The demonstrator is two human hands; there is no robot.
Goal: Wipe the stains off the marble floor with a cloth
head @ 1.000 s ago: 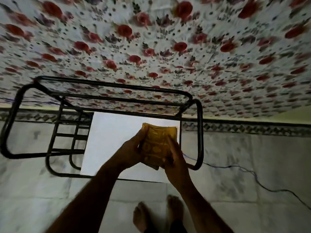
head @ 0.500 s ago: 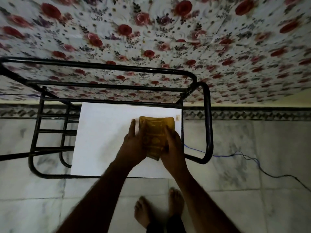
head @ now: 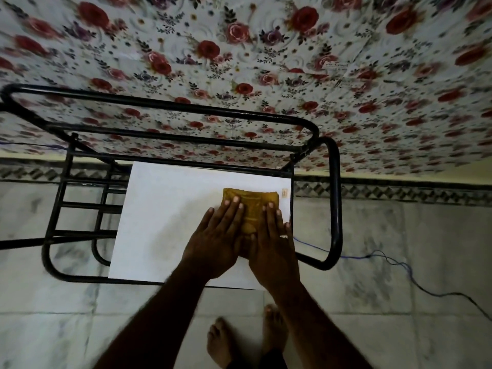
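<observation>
A folded yellow cloth (head: 251, 200) lies flat on a white slab (head: 165, 209), near the slab's far right corner. My left hand (head: 215, 243) and my right hand (head: 271, 249) rest side by side on the cloth, fingers stretched out, pressing it down. The near half of the cloth is hidden under my palms. A ring shows on my right hand. The slab sits inside a black metal frame (head: 336, 209), above the grey-veined marble floor (head: 399, 235). Faint grey smudges mark the slab left of my left hand.
A floral-patterned wall (head: 239, 62) rises behind the frame, with a patterned skirting strip (head: 399, 191) at its base. A thin blue and black wire (head: 394, 265) trails across the floor to the right. My bare feet (head: 221, 342) stand just in front of the slab.
The cloth was held up between both hands a second ago. It now lies on the slab with both hands flattened on top of it.
</observation>
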